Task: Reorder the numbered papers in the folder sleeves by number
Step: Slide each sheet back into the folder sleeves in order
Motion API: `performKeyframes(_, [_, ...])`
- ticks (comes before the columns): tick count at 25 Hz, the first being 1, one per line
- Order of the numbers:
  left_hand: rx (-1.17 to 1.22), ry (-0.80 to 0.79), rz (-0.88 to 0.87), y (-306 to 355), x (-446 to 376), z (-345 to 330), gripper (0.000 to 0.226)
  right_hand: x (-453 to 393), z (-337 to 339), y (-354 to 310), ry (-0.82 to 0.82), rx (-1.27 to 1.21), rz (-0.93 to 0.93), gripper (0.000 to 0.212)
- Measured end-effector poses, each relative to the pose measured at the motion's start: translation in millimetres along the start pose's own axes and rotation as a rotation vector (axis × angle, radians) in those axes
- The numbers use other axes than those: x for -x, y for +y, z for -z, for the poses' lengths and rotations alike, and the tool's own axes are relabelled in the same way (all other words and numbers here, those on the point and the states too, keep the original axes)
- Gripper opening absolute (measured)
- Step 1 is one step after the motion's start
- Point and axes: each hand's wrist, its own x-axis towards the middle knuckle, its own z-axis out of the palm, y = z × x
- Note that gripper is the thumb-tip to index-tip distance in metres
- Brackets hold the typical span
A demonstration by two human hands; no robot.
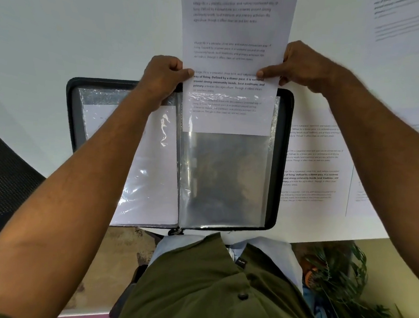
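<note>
Hands pinching paper (234,47) edges, left hand (164,75), right hand (300,65), bottom inside sleeve (224,175)

The person is wearing an olive-green shirt (217,291) with short sleeves, so both forearms are showing bare from elbow to wrist, with fine hair along them. A dark round button (242,295) is sitting on the shirt front near its middle, and a small dark tag (241,261) with tiny pale lettering, too small to read, is showing at the placket's far end. Under the shirt's far hem, light blue-grey trousers (170,246) are showing on the left and right. The left hand (163,77) and right hand (300,65) are wearing no gloves, rings or watch.
</note>
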Motion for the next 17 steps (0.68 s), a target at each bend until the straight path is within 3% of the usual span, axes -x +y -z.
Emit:
performKeyframes(5, [-0.136, -0.027, 0.027, -1.8, -2.1, -0.6, 0.030, -1.7, -3.8, 4.0, 0.084, -0.091, 0.001, 0.036])
performKeyframes(14, [0.009, 0.009, -0.005, -3.6, -2.0, 0.3, 0.024, -1.0, -3.6, -0.5, -0.099, 0.090, -0.061, 0.043])
performKeyframes(17, [-0.018, 0.030, -0.001, -4.4, -2.6, 1.6, 0.033, -1.7, -6.5, -4.2, -0.042, 0.078, -0.047, 0.044])
